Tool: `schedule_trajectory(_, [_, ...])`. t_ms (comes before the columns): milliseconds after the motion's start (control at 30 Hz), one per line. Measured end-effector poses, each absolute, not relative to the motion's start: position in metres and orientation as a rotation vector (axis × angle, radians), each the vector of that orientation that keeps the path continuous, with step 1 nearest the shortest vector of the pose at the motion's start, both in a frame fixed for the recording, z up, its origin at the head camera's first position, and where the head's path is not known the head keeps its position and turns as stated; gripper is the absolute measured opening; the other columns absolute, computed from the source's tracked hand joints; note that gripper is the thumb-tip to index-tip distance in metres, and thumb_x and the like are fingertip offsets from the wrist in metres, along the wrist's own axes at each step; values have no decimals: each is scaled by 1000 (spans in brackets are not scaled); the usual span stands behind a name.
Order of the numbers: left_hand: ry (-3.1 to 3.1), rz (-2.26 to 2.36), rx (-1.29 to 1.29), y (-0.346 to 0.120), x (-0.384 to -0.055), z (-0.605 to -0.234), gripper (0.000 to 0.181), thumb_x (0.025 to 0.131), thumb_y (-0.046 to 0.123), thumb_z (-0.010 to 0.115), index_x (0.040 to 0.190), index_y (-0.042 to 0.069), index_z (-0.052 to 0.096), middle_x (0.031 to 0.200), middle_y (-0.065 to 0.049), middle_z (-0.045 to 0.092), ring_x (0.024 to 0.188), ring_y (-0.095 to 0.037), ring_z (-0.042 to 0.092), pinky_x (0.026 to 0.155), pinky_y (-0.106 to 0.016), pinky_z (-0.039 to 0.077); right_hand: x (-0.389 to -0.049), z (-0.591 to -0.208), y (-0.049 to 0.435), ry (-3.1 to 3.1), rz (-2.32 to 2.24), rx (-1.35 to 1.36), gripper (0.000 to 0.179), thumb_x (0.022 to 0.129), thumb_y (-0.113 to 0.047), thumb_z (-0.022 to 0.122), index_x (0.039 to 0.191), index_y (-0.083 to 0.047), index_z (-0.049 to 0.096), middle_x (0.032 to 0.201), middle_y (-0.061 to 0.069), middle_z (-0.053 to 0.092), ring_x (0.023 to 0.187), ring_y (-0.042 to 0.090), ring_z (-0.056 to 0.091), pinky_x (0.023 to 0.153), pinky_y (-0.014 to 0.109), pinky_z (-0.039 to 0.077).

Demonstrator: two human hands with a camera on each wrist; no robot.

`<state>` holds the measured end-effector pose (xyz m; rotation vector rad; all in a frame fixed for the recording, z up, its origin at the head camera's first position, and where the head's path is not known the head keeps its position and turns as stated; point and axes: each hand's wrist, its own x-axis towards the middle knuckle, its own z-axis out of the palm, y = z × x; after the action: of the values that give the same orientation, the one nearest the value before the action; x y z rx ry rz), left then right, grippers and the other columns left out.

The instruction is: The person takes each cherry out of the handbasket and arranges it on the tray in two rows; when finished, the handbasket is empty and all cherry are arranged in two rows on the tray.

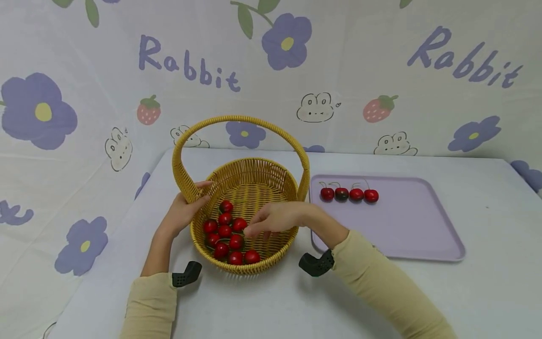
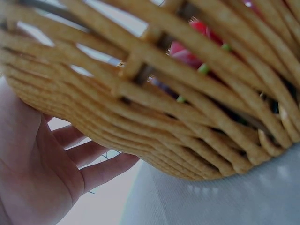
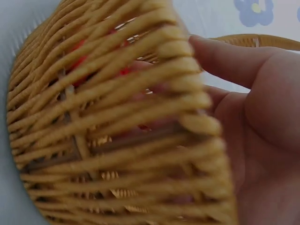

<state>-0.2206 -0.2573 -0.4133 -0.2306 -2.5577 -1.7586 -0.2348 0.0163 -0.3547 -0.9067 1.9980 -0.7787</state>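
A yellow woven basket point(image 1: 258, 188) with a tall arched handle stands on the table. Several red cherries point(image 1: 224, 230) lie inside, bunched in its left and front part. My left hand point(image 1: 182, 214) holds the basket's left rim by the foot of the handle, thumb over the edge; the left wrist view shows the other fingers point(image 2: 101, 171) outside the wall. Over the basket's right side reaches my right hand point(image 1: 275, 219), its loosely bent fingertips down beside the cherries. I see no cherry in it. In the right wrist view the basket wall point(image 3: 117, 117) partly hides those fingers.
To the basket's right lies a light purple tray point(image 1: 406, 228), with several stemmed cherries point(image 1: 356, 194) in a row near its back left corner. The white table point(image 1: 254, 306) ends at a printed cloth backdrop point(image 1: 271, 94). The handle point(image 1: 241, 118) arches above the basket.
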Motion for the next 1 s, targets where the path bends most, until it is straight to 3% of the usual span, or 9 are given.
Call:
schedule_trajectory(233, [-2552, -1757, -230, -257, -221, -413, 40, 97, 10, 54, 137, 1, 49, 143, -20, 42, 129, -38, 40, 103, -57, 30, -236, -364, 3, 1981, -688, -965, 28, 99, -28, 53, 107, -8, 70, 93, 1, 63, 85, 14, 55, 77, 26, 48])
schedule_trajectory(400, [-2557, -1754, -241, -258, -221, -413, 40, 97, 10, 54, 137, 2, 49, 143, -20, 41, 129, -38, 40, 104, -56, 30, -236, -371, -1, 1940, -704, -918, 26, 98, -25, 54, 113, -8, 68, 98, 1, 64, 89, 15, 63, 79, 27, 51])
schedule_trajectory(567, [-2565, -1749, -241, -258, -220, -412, 41, 98, 11, 54, 137, 3, 48, 144, -19, 40, 129, -38, 41, 103, -56, 30, -235, -376, -5, 1901, -700, -936, 23, 97, -26, 56, 111, -11, 66, 97, 1, 61, 87, 16, 61, 79, 28, 50])
schedule_trajectory(1000, [-2561, -1758, -234, -259, -221, -413, 42, 97, 13, 55, 138, 4, 49, 144, -17, 41, 129, -36, 41, 104, -55, 31, -230, -377, -7, 1922, -623, -1058, 28, 84, -12, 73, 110, -12, 61, 94, -1, 62, 91, 10, 57, 76, 24, 47])
